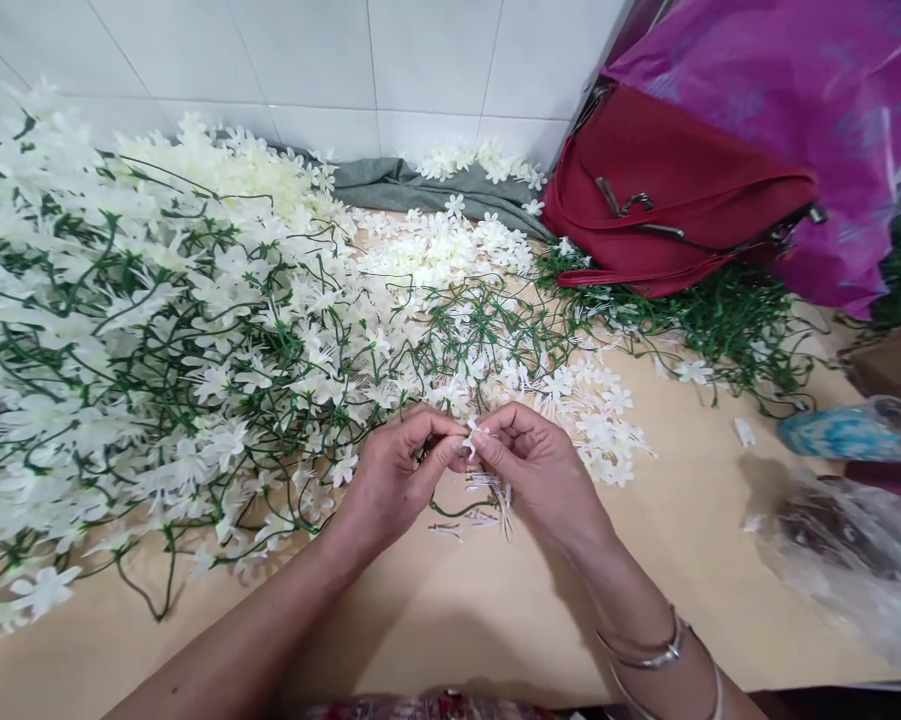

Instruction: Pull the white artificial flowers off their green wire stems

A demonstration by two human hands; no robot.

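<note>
Tan tabletop (435,610), white flower (473,438), half-hidden by fingers (501,455)

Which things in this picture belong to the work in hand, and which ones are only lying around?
Likely in use:
held white flower
flowers on green stems
loose white flowers
thin white pieces

Seemingly just lying about:
red bag
purple plastic
blue-patterned item
clear plastic bag

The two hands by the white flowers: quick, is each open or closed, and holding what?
Left hand: closed, pinching a small white flower.
Right hand: closed, pinching the same small white flower.
</note>
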